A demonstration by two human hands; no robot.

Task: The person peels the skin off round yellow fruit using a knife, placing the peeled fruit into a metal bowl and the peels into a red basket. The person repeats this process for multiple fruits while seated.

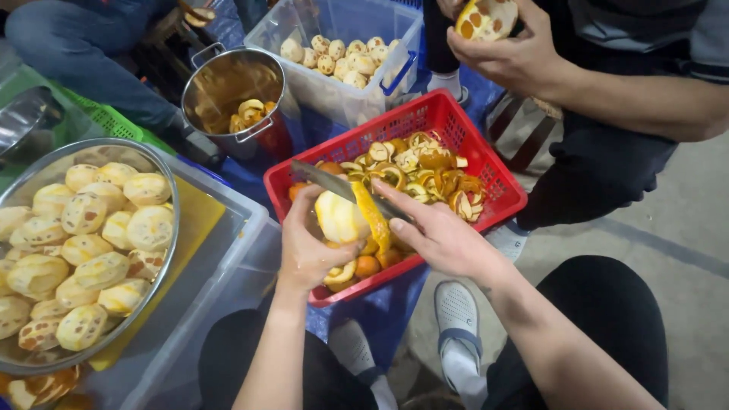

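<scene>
A partly peeled orange is held over the near corner of the red basket, cupped in the fingers of the left hand; the right hand is clenched around the handle of a knife, whose blade lies across the top of the fruit with a strip of peel hanging from it. The left thumb appears to sit close to the blade, so a slip on the wet rind could probably bring the edge against it; the fruit could also be dropped among the peelings. The basket is heaped with orange peels; a metal bowl of peeled oranges rests at the left in a clear bin; a steel pot and a clear tub stand beyond; another person's hand, holding fruit, works opposite, close above the basket.
</scene>
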